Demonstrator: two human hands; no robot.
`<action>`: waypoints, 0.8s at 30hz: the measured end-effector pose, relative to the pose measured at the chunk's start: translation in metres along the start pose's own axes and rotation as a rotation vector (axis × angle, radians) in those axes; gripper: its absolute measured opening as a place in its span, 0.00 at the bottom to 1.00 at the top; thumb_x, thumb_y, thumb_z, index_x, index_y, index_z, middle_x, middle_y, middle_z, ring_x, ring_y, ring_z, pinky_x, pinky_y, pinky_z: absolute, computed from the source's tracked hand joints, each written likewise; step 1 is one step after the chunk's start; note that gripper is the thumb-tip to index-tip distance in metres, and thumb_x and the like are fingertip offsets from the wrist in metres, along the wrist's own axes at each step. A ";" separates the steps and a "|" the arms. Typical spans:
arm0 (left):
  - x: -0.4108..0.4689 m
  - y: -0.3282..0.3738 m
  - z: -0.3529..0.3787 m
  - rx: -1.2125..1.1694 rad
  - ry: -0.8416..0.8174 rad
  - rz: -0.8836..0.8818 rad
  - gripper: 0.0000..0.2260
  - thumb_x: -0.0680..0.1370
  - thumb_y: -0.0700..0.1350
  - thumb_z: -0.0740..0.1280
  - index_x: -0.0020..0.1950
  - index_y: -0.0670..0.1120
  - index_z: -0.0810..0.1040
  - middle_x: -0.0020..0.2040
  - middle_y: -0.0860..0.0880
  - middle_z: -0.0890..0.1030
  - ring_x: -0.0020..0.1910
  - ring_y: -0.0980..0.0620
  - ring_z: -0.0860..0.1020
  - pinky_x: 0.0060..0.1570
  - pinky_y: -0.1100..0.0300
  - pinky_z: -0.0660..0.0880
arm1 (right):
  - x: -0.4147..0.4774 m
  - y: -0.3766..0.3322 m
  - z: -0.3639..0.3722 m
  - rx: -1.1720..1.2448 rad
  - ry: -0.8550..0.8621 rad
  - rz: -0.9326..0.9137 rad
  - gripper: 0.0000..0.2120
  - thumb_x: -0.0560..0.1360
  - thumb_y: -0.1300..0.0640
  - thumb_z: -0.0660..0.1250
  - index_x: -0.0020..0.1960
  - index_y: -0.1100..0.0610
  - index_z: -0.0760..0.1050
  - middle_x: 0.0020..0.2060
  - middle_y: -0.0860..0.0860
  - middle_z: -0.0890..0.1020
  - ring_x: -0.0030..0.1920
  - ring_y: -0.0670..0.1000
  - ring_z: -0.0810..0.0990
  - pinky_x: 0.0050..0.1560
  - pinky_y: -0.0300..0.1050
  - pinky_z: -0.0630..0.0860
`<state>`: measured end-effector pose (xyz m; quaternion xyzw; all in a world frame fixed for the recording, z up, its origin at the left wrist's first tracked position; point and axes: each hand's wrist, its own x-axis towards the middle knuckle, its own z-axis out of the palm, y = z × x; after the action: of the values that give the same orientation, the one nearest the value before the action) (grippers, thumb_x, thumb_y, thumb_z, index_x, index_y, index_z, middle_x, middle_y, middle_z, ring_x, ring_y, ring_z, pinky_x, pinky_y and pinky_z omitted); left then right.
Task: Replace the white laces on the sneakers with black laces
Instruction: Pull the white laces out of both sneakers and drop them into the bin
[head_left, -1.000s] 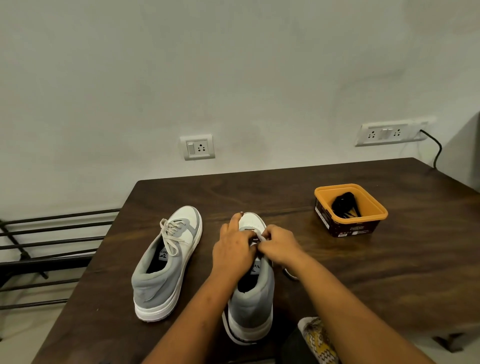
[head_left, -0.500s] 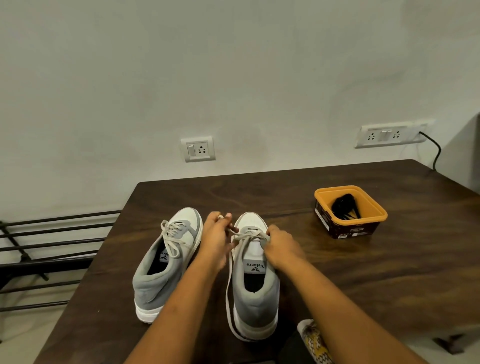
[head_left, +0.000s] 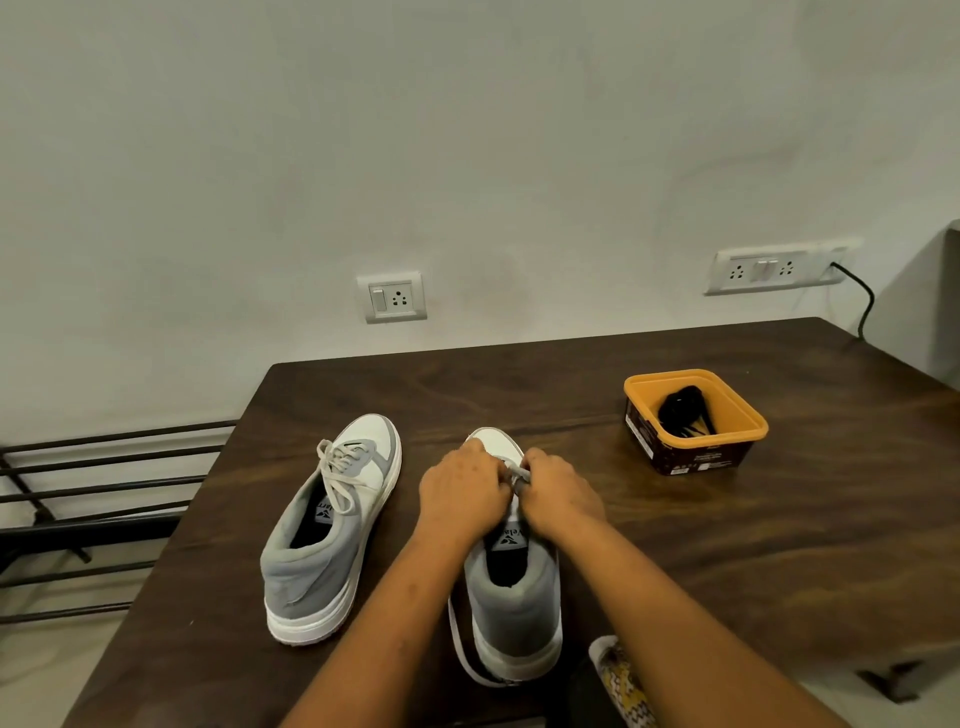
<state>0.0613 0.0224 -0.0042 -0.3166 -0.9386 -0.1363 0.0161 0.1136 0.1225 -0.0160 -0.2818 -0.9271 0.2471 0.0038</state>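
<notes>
Two grey-and-white sneakers stand on the dark wooden table, toes pointing away from me. The left sneaker still carries its tied white lace. Over the right sneaker my left hand and my right hand meet, both pinching its white lace near the toe end. A loose stretch of that lace trails along the shoe's left side to the heel. The black laces lie bundled in an orange-rimmed tub at the right.
The table's back edge meets a wall with two socket plates. A black cable drops from the right plate. A dark metal rack stands off the table's left side. A patterned cloth shows by my lap.
My hands were spread apart, pulling the lace sideways, half a second ago. Now they have closed together over the front eyelets of the right sneaker. The left sneaker and the tub have not moved.
</notes>
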 end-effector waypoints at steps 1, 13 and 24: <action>0.001 0.000 0.002 -0.004 -0.004 -0.001 0.12 0.78 0.49 0.60 0.55 0.52 0.81 0.57 0.49 0.72 0.59 0.48 0.72 0.54 0.52 0.71 | 0.000 0.000 0.000 -0.004 0.000 0.001 0.13 0.79 0.53 0.58 0.62 0.54 0.69 0.62 0.55 0.74 0.60 0.61 0.75 0.56 0.53 0.72; -0.001 -0.056 -0.046 -2.020 0.468 -0.574 0.14 0.80 0.39 0.54 0.36 0.47 0.69 0.29 0.50 0.69 0.20 0.57 0.65 0.21 0.67 0.65 | -0.002 -0.001 -0.001 -0.014 -0.028 0.004 0.14 0.81 0.50 0.55 0.63 0.54 0.67 0.62 0.55 0.73 0.60 0.60 0.74 0.55 0.53 0.71; -0.012 -0.045 0.000 -0.096 -0.216 -0.282 0.18 0.77 0.59 0.60 0.51 0.45 0.76 0.54 0.44 0.80 0.54 0.44 0.77 0.52 0.53 0.72 | -0.008 -0.007 -0.002 -0.105 0.040 -0.157 0.19 0.77 0.63 0.58 0.63 0.44 0.70 0.59 0.51 0.68 0.60 0.56 0.69 0.53 0.51 0.72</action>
<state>0.0438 -0.0184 -0.0168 -0.1952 -0.9623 -0.1472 -0.1192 0.1169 0.1137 -0.0098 -0.2130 -0.9577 0.1915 0.0268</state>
